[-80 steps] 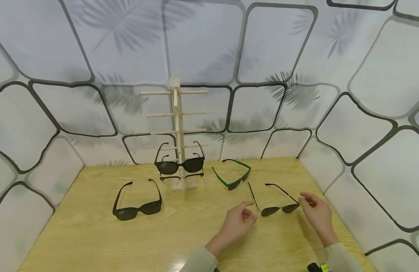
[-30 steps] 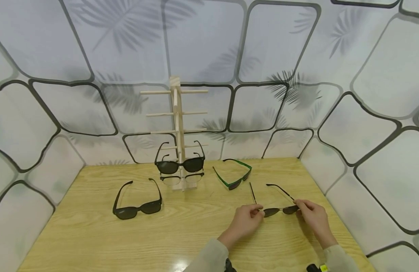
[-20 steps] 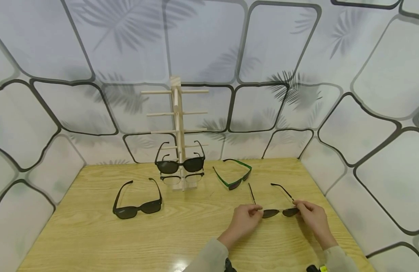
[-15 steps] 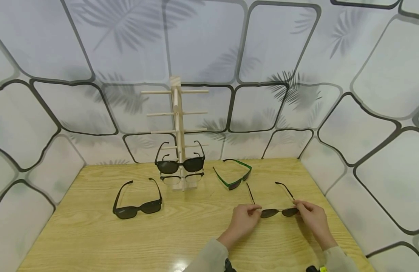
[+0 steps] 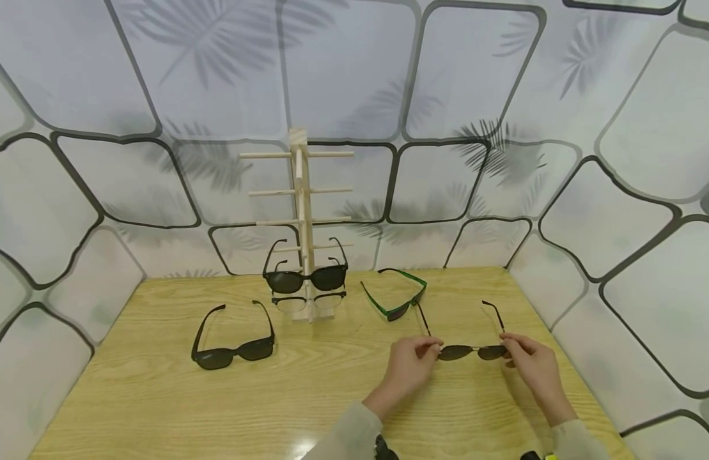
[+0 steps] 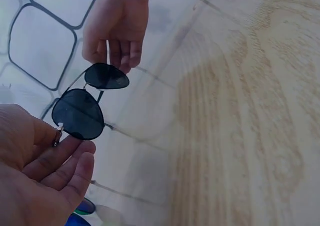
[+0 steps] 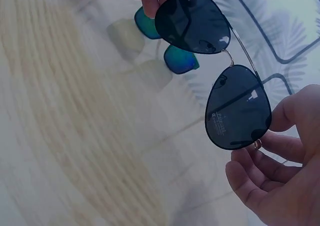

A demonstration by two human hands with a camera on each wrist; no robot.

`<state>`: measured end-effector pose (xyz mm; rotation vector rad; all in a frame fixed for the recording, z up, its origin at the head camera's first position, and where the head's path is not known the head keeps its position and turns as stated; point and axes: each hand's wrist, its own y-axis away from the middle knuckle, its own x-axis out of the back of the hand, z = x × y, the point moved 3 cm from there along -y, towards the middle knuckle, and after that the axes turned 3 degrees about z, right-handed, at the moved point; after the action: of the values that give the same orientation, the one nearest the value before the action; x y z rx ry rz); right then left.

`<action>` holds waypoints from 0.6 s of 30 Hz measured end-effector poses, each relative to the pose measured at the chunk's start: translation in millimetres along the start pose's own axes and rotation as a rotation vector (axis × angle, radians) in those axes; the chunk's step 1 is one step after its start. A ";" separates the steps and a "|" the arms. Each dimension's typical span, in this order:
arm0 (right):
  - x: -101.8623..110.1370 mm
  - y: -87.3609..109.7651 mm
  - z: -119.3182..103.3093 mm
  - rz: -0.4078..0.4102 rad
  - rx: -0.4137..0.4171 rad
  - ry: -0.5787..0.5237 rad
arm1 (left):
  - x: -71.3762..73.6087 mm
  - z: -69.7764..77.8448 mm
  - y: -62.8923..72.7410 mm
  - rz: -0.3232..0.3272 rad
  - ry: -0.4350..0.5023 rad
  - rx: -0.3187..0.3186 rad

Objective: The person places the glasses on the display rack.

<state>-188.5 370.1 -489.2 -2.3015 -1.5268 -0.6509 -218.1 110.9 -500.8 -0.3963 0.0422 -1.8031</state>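
Dark-lensed aviator sunglasses (image 5: 454, 352) with a thin metal frame hang between my two hands, temples unfolded and pointing away from me. My left hand (image 5: 408, 367) pinches them at the left hinge. At the opposite hinge, my right hand (image 5: 535, 370) pinches the other end. Both wrist views show the lenses (image 7: 239, 108) held off the tabletop, with thumb and fingers at the frame's ends. Just behind lie green-framed sunglasses (image 5: 397, 313), whose near temple tip almost meets the aviators' left temple in the head view.
A wooden eyewear stand (image 5: 300, 211) with several pegs rises at the back. Black sunglasses (image 5: 328, 278) hang low on it, above half-rim clear glasses (image 5: 289, 305). Other black sunglasses (image 5: 216, 359) lie on the wooden table (image 5: 216, 415) at left. Patterned curtains (image 5: 342, 76) enclose the table.
Both hands came to the aviator sunglasses' hinges and took hold of them. The temples have spread wider, and the sunglasses have risen slightly. The other eyewear has stayed put.
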 end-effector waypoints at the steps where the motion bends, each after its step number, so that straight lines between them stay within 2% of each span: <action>1: 0.8 0.2 -1.9 0.000 0.005 0.002 | 1.7 2.5 -0.6 0.003 0.001 -0.003; 6: 4.3 3.7 -15.6 -0.007 0.025 -0.037 | 12.4 15.7 -2.3 0.006 0.039 0.010; 11: 6.3 8.1 -33.6 -0.015 0.092 -0.098 | 27.3 31.4 -3.6 0.030 0.059 -0.032; 15: 7.0 11.3 -46.6 -0.013 0.151 -0.102 | 40.5 43.3 -5.0 0.056 0.074 -0.063; 18: 7.0 13.6 -55.4 -0.011 0.174 -0.098 | 50.4 51.6 -5.3 0.064 0.081 -0.061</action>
<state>-184.9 343.5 -438.4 -2.2242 -1.5729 -0.3962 -218.9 73.8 -438.7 -0.3605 0.1649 -1.7575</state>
